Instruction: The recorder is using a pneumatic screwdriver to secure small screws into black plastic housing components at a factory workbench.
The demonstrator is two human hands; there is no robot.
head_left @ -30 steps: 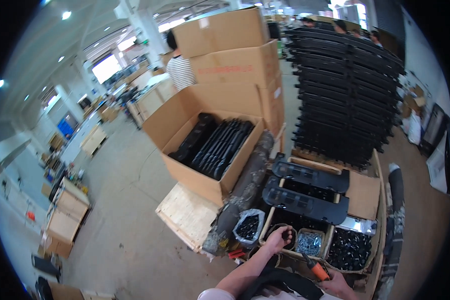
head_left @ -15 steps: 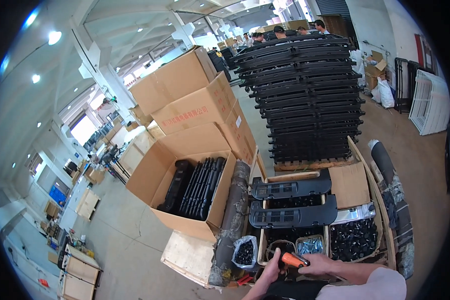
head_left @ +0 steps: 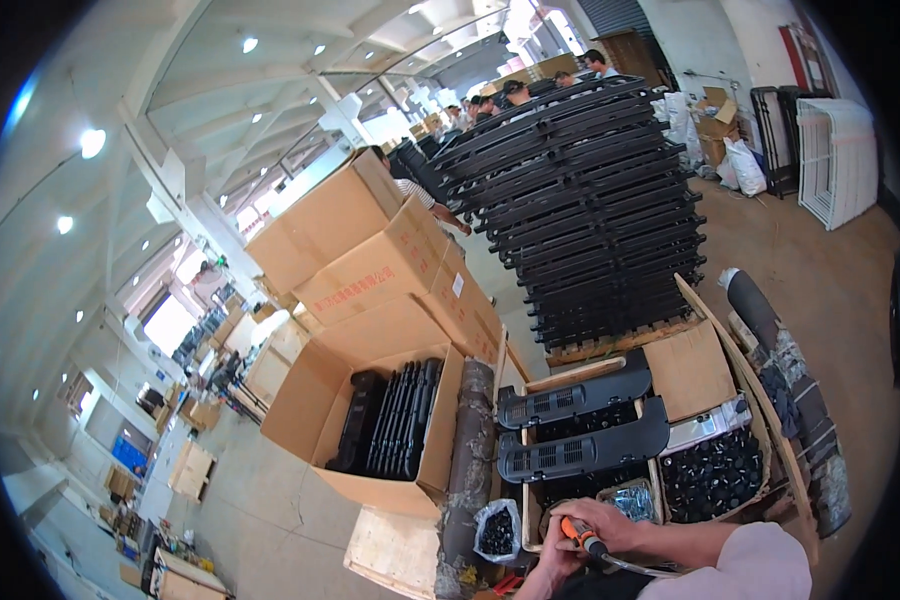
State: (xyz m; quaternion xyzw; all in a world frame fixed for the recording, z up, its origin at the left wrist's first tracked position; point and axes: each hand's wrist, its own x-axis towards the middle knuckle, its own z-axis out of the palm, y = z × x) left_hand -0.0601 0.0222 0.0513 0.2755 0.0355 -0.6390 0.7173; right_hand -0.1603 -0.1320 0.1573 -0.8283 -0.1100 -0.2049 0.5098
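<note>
Low in front of me, my right hand (head_left: 615, 522) is closed around an orange and black power screwdriver (head_left: 578, 533); a cable or hose trails from its dark end toward my right forearm. My left hand (head_left: 558, 560) meets it from the left, fingers curled, and what they hold is hidden. Just beyond the hands lie a box of silvery screws (head_left: 632, 500) and a bin of black plastic parts (head_left: 712, 475). A clear bag of small black parts (head_left: 496, 528) stands to the left. Two long black slotted panels (head_left: 582, 455) rest across the bins.
An open carton (head_left: 310, 420) of upright black panels stands at left, backed by stacked cartons (head_left: 345, 240). Dark frames form a tall stack (head_left: 590, 210) ahead. Wrapped rails (head_left: 465, 440) flank the bins. Other people (head_left: 515, 95) are beyond the stack; another person (head_left: 420, 195) stands behind the cartons.
My hands have come together and the screwdriver has turned, its dark end now toward the lower right. The view has tilted and shifted. A person has come into sight behind the cartons.
</note>
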